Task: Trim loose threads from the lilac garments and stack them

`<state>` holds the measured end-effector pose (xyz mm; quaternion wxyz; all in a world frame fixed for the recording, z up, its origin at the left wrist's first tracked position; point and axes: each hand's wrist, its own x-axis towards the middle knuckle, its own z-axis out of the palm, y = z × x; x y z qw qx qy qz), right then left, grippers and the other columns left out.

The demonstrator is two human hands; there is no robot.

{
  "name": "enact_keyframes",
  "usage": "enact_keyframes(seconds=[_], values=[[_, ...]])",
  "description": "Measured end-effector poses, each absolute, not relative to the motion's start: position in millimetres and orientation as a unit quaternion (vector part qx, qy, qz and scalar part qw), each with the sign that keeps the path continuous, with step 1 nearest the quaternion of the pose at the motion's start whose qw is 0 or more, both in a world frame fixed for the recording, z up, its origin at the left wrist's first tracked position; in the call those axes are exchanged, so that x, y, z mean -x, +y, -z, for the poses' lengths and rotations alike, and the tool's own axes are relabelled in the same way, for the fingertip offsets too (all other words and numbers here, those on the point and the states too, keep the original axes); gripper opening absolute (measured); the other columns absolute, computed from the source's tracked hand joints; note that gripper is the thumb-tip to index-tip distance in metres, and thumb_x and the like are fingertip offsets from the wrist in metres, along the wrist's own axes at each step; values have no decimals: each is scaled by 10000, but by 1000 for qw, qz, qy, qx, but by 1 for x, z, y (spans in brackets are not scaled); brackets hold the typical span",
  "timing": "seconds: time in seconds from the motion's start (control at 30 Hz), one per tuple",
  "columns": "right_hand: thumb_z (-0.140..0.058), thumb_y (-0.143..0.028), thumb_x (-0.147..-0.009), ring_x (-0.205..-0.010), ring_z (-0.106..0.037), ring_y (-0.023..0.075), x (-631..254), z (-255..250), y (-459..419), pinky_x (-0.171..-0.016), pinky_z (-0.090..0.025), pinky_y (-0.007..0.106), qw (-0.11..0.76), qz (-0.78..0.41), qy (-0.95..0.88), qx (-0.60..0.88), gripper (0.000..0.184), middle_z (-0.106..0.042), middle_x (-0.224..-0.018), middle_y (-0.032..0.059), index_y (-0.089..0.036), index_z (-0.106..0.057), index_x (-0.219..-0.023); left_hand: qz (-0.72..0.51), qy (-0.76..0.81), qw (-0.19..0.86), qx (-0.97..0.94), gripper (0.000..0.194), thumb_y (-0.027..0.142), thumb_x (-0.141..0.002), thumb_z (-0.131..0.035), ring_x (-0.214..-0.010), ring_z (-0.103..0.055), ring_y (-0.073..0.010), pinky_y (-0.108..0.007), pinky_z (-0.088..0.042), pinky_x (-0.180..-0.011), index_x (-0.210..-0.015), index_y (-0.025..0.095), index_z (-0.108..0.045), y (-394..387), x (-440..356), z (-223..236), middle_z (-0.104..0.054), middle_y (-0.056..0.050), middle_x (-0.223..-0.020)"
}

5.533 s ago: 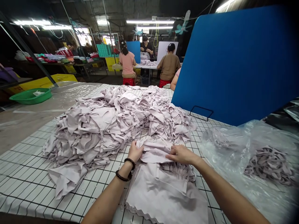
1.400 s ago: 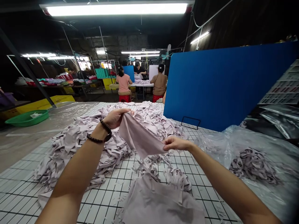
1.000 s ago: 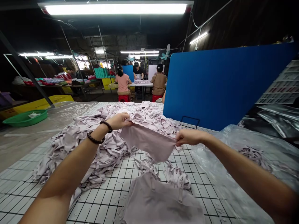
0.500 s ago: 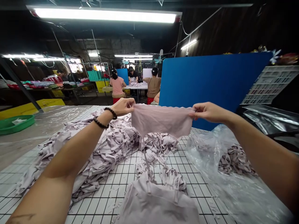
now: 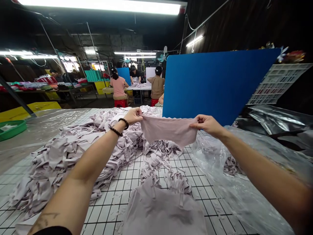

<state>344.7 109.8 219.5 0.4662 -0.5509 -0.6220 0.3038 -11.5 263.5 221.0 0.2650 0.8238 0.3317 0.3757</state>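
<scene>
Both my hands hold one pale lilac fabric piece (image 5: 168, 130) stretched flat in the air above the gridded table (image 5: 117, 199). My left hand (image 5: 133, 116), with dark bead bracelets at the wrist, pinches its left top corner. My right hand (image 5: 205, 123) pinches the right top corner. The piece's upper edge is scalloped and taut. Below it lies a big heap of the same lilac pieces (image 5: 80, 147). A neat stack of flat pieces (image 5: 166, 212) sits at the near edge.
A blue partition board (image 5: 215, 85) stands behind my right hand. A clear plastic bag (image 5: 232, 169) with lilac scraps lies at the right. A green basin (image 5: 11, 129) sits far left. Other people sit at a table (image 5: 137, 86) in the background.
The piece went from the table, through a slanted hold, to being pulled level and taut between both hands. In the last half second it dropped a little lower.
</scene>
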Motion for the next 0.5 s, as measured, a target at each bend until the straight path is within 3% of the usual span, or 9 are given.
enact_keyframes(seconds=[0.1, 0.17, 0.23, 0.33, 0.4, 0.5], values=[[-831, -401, -506, -558, -483, 105, -340, -208, 106, -491, -379, 229, 461, -331, -597, 567, 561, -564, -632, -28, -175, -585, -957, -370, 341, 277, -818, 215, 127, -561, -551, -447, -349, -43, -163, -263, -449, -756, 165, -468, 261, 11, -209, -417, 88, -537], [-833, -403, -493, -554, -484, 112, -338, -199, 102, -488, -381, 237, 426, -340, -587, 599, 586, -569, -629, -16, -157, -599, -970, -349, 354, 274, -823, 316, 113, -574, -557, -445, -382, -52, -165, -293, -460, -884, 155, -510, 252, 13, -201, -458, 87, -543], [-821, -423, -503, -513, -447, 100, -337, -187, 94, -457, -344, 232, 378, -332, -588, 633, 453, -544, -579, -13, -141, -626, -800, -316, 373, 236, -840, 398, 116, -598, -565, -485, -455, -74, -181, -351, -500, -993, 156, -544, 236, 18, -191, -524, 65, -579], [-777, -445, -568, -493, -428, 97, -331, -172, 68, -441, -312, 228, 335, -303, -614, 648, 347, -536, -553, -6, -154, -604, -641, -267, 399, 142, -866, 325, 149, -646, -571, -596, -551, -114, -217, -419, -586, -965, 173, -632, 199, 29, -175, -613, 19, -667], [-727, -435, -647, -541, -484, 123, -325, -164, 37, -470, -353, 233, 331, -274, -640, 638, 288, -591, -625, 18, -168, -637, -708, -248, 405, 123, -871, 250, 176, -691, -561, -623, -575, -121, -223, -440, -595, -918, 180, -665, 164, 39, -163, -652, 1, -723], [-621, -352, -772, -620, -566, 157, -313, -144, -26, -533, -430, 256, 289, -272, -676, 621, 175, -661, -768, 49, -198, -671, -837, -229, 404, 175, -868, 241, 200, -768, -522, -583, -576, -101, -207, -465, -559, -964, 184, -660, 102, 58, -137, -675, 2, -754]])
